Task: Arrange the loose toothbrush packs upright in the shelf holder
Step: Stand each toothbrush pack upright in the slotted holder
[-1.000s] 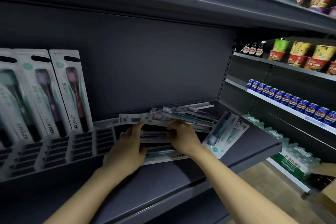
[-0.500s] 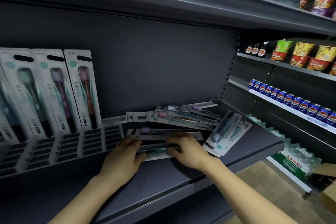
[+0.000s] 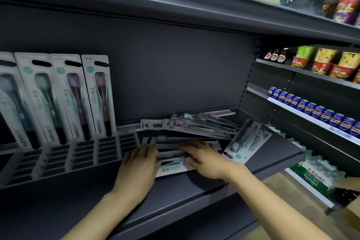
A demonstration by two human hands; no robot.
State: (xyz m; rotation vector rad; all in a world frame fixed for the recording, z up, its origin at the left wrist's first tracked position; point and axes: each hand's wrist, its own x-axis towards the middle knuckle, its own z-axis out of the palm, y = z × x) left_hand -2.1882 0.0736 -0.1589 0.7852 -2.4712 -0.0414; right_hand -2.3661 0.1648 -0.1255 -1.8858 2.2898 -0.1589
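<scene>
Both hands gripped one toothbrush pack (image 3: 171, 163) lying flat near the shelf's (image 3: 194, 187) front edge, left hand (image 3: 140, 163) at its left end, right hand (image 3: 204, 159) at its right, in front of the loose pile (image 3: 204, 124). Done well, it should be tipped upright and slid into an empty slot of the holder (image 3: 78, 160), beside the standing packs (image 3: 99, 95).

- Dark grey shelf board (image 3: 204, 187): matt, smooth, looks like painted metal.
- Pale slotted holder rack (image 3: 64, 160): looks like smooth plastic.
- White card toothbrush packs standing upright (image 3: 97, 95): clear glossy plastic blisters over printed card.
- Loose flat toothbrush packs in a pile (image 3: 206, 124): the same shiny plastic fronts.
- Blue drink cans (image 3: 315, 111): glossy metal.
</scene>
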